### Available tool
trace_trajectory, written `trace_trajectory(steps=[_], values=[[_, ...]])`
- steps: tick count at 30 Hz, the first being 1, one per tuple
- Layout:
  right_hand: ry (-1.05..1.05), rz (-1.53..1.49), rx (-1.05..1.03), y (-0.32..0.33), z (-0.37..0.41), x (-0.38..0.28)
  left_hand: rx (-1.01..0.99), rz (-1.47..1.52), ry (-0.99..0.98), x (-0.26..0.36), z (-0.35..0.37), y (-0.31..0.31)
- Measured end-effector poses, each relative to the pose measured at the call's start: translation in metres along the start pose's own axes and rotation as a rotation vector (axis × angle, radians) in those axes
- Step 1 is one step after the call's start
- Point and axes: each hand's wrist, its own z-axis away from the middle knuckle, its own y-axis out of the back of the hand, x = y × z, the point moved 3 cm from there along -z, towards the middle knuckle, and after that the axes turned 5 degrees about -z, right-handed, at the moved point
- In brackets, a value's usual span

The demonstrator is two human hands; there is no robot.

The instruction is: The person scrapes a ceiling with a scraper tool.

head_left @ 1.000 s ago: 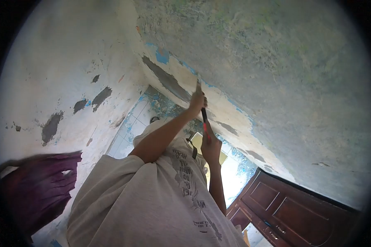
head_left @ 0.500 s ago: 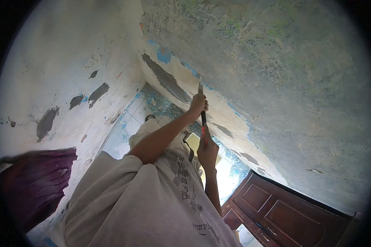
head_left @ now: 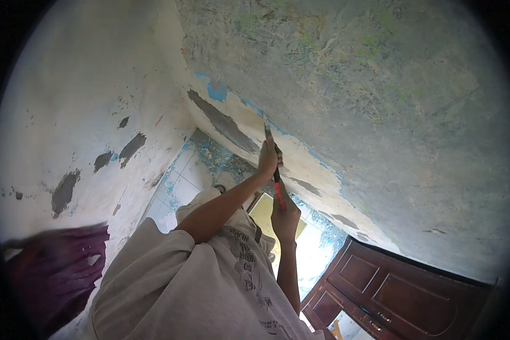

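Note:
A long-handled scraper with a black and red handle leans up against the wall, its narrow metal blade touching or very near the border of blue and cream paint. My left hand is wrapped round the handle just below the blade. Lower down, my right hand grips the red end of the handle. Around the blade, cream paint meets bare grey wall, with thin blue paint remnants along the edge. The exact blade edge is too small to make out.
A second white wall with grey chipped patches meets this one at a corner on the left. Paint flakes litter the tiled floor. A purple cloth hangs at lower left; a dark wooden cabinet stands at lower right.
The view has shifted, so the walls and cabinet appear lower. The scraper now tilts slightly more to the left, and both hands keep their hold on it.

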Motion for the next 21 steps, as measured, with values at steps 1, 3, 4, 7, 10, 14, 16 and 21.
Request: trace_trajectory(steps=[1,3,4,7,10,14,16,21], values=[[0.047,-0.038,0.019,-0.003,0.001,-0.003,-0.051,-0.053,-0.043,0.008,-0.005,0.006],[0.158,-0.112,0.057,-0.01,0.0,-0.012,-0.005,-0.101,-0.013,0.016,-0.008,0.007],[0.078,-0.135,-0.02,-0.007,0.004,-0.014,0.029,-0.161,-0.017,0.019,-0.007,0.006],[-0.044,-0.091,-0.014,0.002,0.018,-0.006,0.076,-0.306,-0.004,0.008,0.006,-0.009],[0.114,-0.059,0.137,0.002,0.013,-0.015,0.055,-0.274,0.013,0.015,0.014,-0.02],[0.018,0.012,0.133,-0.004,0.011,-0.031,0.058,-0.311,0.059,0.031,0.011,-0.011],[-0.051,-0.026,0.143,-0.006,0.015,-0.035,0.047,-0.341,0.063,0.029,0.01,-0.012],[-0.198,0.013,0.123,-0.003,0.021,-0.052,-0.011,-0.333,0.067,0.025,0.02,-0.013]])
